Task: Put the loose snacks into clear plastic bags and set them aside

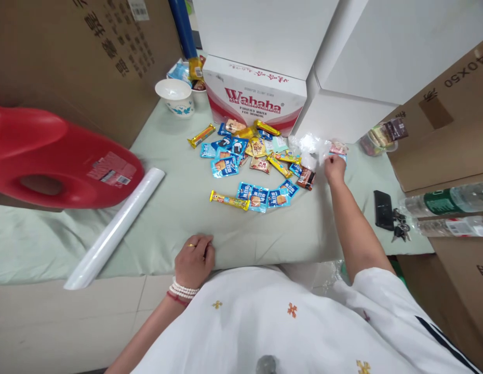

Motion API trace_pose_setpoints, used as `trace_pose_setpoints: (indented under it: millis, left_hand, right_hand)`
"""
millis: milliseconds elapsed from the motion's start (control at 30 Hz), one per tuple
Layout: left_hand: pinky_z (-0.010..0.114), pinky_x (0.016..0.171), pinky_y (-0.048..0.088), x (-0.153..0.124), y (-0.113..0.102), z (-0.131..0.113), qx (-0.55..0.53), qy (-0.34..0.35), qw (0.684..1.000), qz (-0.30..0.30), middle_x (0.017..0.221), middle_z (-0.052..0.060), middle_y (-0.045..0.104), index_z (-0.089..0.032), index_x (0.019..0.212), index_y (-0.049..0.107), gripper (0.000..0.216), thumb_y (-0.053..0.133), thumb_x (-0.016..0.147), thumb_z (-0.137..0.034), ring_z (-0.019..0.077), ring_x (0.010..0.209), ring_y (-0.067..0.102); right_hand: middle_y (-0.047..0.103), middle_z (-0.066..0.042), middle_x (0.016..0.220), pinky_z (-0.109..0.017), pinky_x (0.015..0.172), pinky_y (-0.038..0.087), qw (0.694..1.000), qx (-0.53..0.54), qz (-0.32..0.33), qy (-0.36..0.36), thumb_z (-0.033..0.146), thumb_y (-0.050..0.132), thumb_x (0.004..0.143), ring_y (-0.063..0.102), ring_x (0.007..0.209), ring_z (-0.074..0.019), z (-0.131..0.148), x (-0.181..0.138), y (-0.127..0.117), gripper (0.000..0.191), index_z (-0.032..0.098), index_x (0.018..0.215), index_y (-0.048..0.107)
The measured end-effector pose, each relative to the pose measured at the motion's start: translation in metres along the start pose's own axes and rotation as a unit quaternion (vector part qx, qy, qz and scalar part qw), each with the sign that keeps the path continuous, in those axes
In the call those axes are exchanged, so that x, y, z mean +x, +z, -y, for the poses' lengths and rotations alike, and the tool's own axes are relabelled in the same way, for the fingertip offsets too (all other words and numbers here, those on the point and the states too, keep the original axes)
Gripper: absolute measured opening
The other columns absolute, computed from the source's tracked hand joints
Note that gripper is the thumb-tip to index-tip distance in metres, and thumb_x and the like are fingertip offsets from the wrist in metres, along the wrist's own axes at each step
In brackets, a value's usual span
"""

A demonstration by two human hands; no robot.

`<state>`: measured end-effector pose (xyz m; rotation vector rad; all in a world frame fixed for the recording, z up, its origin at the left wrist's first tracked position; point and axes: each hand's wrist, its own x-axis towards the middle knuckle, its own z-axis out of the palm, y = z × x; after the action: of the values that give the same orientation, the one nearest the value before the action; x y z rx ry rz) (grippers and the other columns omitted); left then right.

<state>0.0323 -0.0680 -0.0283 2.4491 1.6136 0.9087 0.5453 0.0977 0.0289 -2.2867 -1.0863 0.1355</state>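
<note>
My left hand (194,261) rests near the front edge of the cloth-covered table (179,208), its fingers curled with nothing visible in them. Stretched out to the right, my right hand (335,169) is closed beside crumpled clear plastic (309,143) and a pink and blue packet (337,148). What its fingers pinch, if anything, is hidden. Left of that hand lies a brown snack packet (306,178). Blue snack packets (259,198) and a yellow snack stick (229,200) form a row in the middle, with a loose pile of mixed snacks (258,147) behind them.
A Wahaha box (257,98) stands behind the pile, with a paper cup (175,97) to its left. A red jug (66,161) and a plastic roll (117,228) lie left. At right are a phone (383,210), keys (400,226), bottles (452,201) and a snack tub (381,139).
</note>
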Motion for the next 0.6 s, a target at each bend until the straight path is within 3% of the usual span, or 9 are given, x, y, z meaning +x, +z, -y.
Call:
trace_pose_setpoints:
  millis: [67, 133, 200, 300, 400, 500, 533, 600]
  left_hand:
    - [0.031, 0.075, 0.051, 0.0, -0.003, 0.0, -0.043, -0.008, 0.999, 0.005, 0.091, 0.008, 0.072, -0.017, 0.096, 0.072, 0.018, 0.054, 0.093, -0.017, 0.0214, 0.085, 0.069]
    - [0.029, 0.073, 0.051, 0.003, -0.01, -0.001, -0.114, -0.042, 0.993, 0.009, 0.089, 0.006, 0.071, -0.018, 0.094, 0.071, 0.018, 0.053, 0.094, -0.018, 0.0189, 0.081, 0.068]
    - [0.027, 0.07, 0.05, 0.008, -0.017, -0.004, -0.187, -0.106, 0.976, 0.01, 0.086, 0.004, 0.07, -0.019, 0.094, 0.07, 0.017, 0.054, 0.095, -0.021, 0.0161, 0.075, 0.065]
    - [0.027, 0.07, 0.05, 0.024, -0.021, -0.018, -0.282, -0.21, 0.936, 0.039, 0.084, 0.002, 0.069, -0.02, 0.093, 0.071, 0.017, 0.058, 0.095, -0.031, 0.015, 0.073, 0.063]
    - [0.029, 0.072, 0.054, 0.05, -0.009, -0.042, -0.406, -0.277, 0.863, 0.112, 0.095, 0.006, 0.07, -0.02, 0.107, 0.07, 0.029, 0.063, 0.091, -0.043, 0.0176, 0.082, 0.066]
    - [0.029, 0.065, 0.055, 0.078, 0.012, -0.063, -0.493, -0.257, 0.819, 0.144, 0.129, 0.014, 0.063, -0.022, 0.132, 0.061, 0.068, 0.082, 0.073, -0.046, 0.0224, 0.097, 0.067]
    - [0.028, 0.065, 0.055, 0.086, 0.018, -0.067, -0.504, -0.232, 0.817, 0.157, 0.132, 0.014, 0.061, -0.022, 0.129, 0.064, 0.065, 0.083, 0.071, -0.045, 0.0236, 0.101, 0.066]
    - [0.027, 0.066, 0.053, 0.097, 0.026, -0.07, -0.514, -0.197, 0.816, 0.174, 0.115, 0.011, 0.068, -0.021, 0.106, 0.073, 0.039, 0.079, 0.077, -0.047, 0.0215, 0.094, 0.066]
  right_hand:
    - [0.06, -0.002, 0.072, -0.027, 0.068, 0.045, 0.99, 0.137, -0.017, 0.009, 0.023, 0.053, 0.086, 0.054, 0.071, -0.0163, 0.001, -0.006, -0.014, 0.011, 0.019, 0.078, 0.061]
    - [0.048, 0.004, 0.062, -0.022, 0.053, 0.036, 0.955, 0.294, 0.023, 0.035, 0.027, 0.062, 0.08, 0.04, 0.056, -0.0109, 0.003, -0.022, -0.028, 0.012, 0.021, 0.073, 0.053]
    - [0.045, 0.006, 0.062, -0.019, 0.045, 0.025, 0.897, 0.416, 0.133, 0.074, 0.026, 0.069, 0.072, 0.027, 0.048, -0.0068, 0.008, -0.053, -0.036, 0.018, 0.021, 0.075, 0.052]
    - [0.047, 0.006, 0.063, -0.016, 0.041, 0.018, 0.768, 0.544, 0.307, 0.139, 0.02, 0.077, 0.064, 0.021, 0.046, -0.0042, 0.023, -0.123, -0.033, 0.027, 0.021, 0.083, 0.057]
    - [0.045, 0.007, 0.06, -0.015, 0.04, 0.019, 0.687, 0.581, 0.39, 0.194, 0.021, 0.083, 0.063, 0.022, 0.046, -0.0037, 0.044, -0.203, -0.015, 0.032, 0.02, 0.085, 0.061]
    - [0.048, 0.006, 0.06, -0.015, 0.041, 0.018, 0.644, 0.579, 0.444, 0.231, 0.027, 0.087, 0.062, 0.021, 0.046, -0.0022, 0.064, -0.26, 0.003, 0.034, 0.019, 0.084, 0.062]
    - [0.05, 0.006, 0.061, -0.015, 0.041, 0.017, 0.638, 0.572, 0.459, 0.236, 0.029, 0.088, 0.062, 0.021, 0.046, -0.0017, 0.069, -0.27, 0.006, 0.034, 0.018, 0.083, 0.063]
    - [0.056, 0.003, 0.065, -0.016, 0.041, 0.016, 0.642, 0.555, 0.473, 0.236, 0.032, 0.089, 0.063, 0.021, 0.046, -0.001, 0.072, -0.276, 0.007, 0.035, 0.017, 0.081, 0.063]
